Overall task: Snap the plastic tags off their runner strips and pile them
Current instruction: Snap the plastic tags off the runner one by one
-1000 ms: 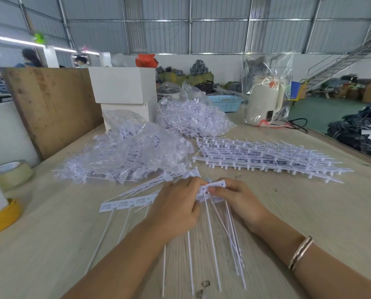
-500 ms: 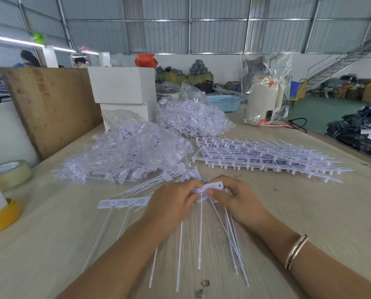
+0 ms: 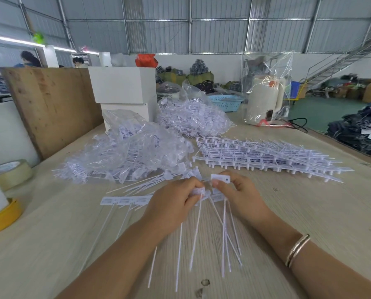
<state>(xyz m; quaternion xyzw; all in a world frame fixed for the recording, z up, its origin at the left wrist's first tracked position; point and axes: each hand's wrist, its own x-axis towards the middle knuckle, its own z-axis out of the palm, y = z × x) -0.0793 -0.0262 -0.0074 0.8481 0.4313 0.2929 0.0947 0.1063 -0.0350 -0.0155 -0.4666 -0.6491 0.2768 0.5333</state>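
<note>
Near the middle of the table (image 3: pixel 309 212), the left hand (image 3: pixel 171 206) grips a runner strip (image 3: pixel 126 200) of white tags, its thin tails fanning toward the near edge. The right hand (image 3: pixel 238 195) pinches one tag (image 3: pixel 220 179) by its flat head, just beside the left fingers. Bagged tags (image 3: pixel 132 152) lie toward the far left edge, and stacked strips (image 3: pixel 266 154) toward the right edge.

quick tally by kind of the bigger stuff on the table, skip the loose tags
clear bags of tags: 2
white boxes: 2
tape rolls: 2
stack of runner strips: 1
bagged white kettle: 1
blue basket: 1
leaning wooden board: 1
total: 10
</note>
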